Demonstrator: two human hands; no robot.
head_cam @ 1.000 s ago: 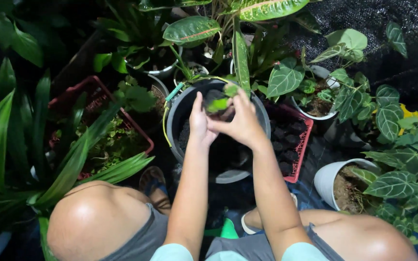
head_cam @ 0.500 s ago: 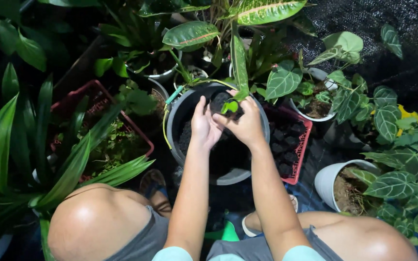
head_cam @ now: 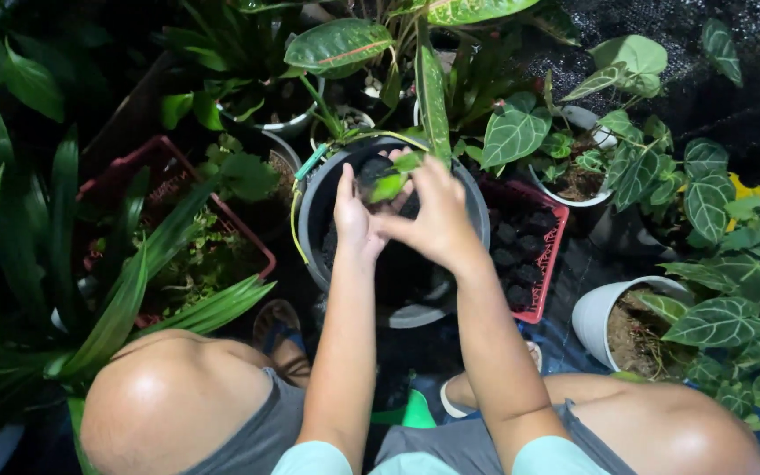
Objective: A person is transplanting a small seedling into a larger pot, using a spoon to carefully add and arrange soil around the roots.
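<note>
Both hands are raised over a large grey pot (head_cam: 478, 204) filled with dark soil. My left hand (head_cam: 353, 217) and my right hand (head_cam: 437, 218) together cup a small black pot (head_cam: 378, 172) that holds a little seedling with bright green leaves (head_cam: 392, 183). The small pot sits between my fingers, above the far part of the grey pot. My bare knees show at the bottom of the view.
A red tray of small black pots (head_cam: 531, 255) lies right of the grey pot. A red crate with greenery (head_cam: 173, 211) stands at the left. White pots with veined-leaf plants (head_cam: 604, 321) crowd the right. Tall leafy plants surround the back and left.
Both hands with the small pot dipped toward the grey pot's soil half a second ago, then lifted and shifted slightly left. The view moved a little.
</note>
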